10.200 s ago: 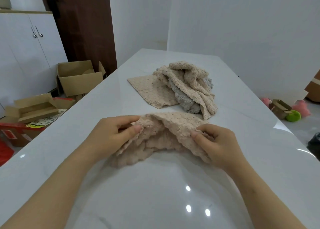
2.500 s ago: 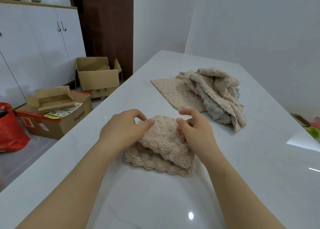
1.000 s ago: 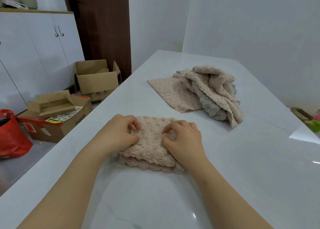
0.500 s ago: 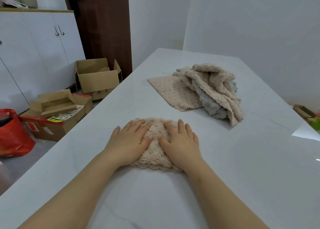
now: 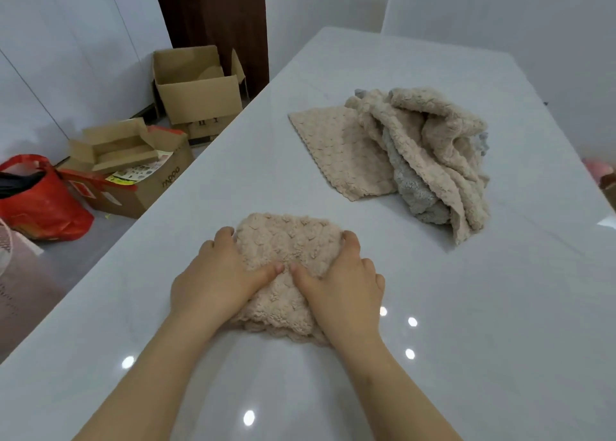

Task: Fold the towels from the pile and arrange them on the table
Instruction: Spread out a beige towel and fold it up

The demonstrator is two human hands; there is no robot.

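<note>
A folded beige towel (image 5: 286, 244) lies on the white table (image 5: 466, 307) in front of me. My left hand (image 5: 216, 277) grips its left side and my right hand (image 5: 343, 284) grips its right side, thumbs pressed on top near the middle, fingers curled around the edges. Further back on the right sits the pile of crumpled towels (image 5: 430, 147), mostly beige with a grey towel (image 5: 413, 190) among them. One beige towel (image 5: 343, 150) of the pile spreads flat to its left.
On the floor left of the table stand an open cardboard box (image 5: 196, 90), a flatter carton (image 5: 133, 170) and a red bag (image 5: 40, 200). White cupboards line the left wall. The table's left edge runs diagonally close to my left hand.
My hands went from lying flat on top of the folded towel to gripping its two sides. The view has tilted down a little.
</note>
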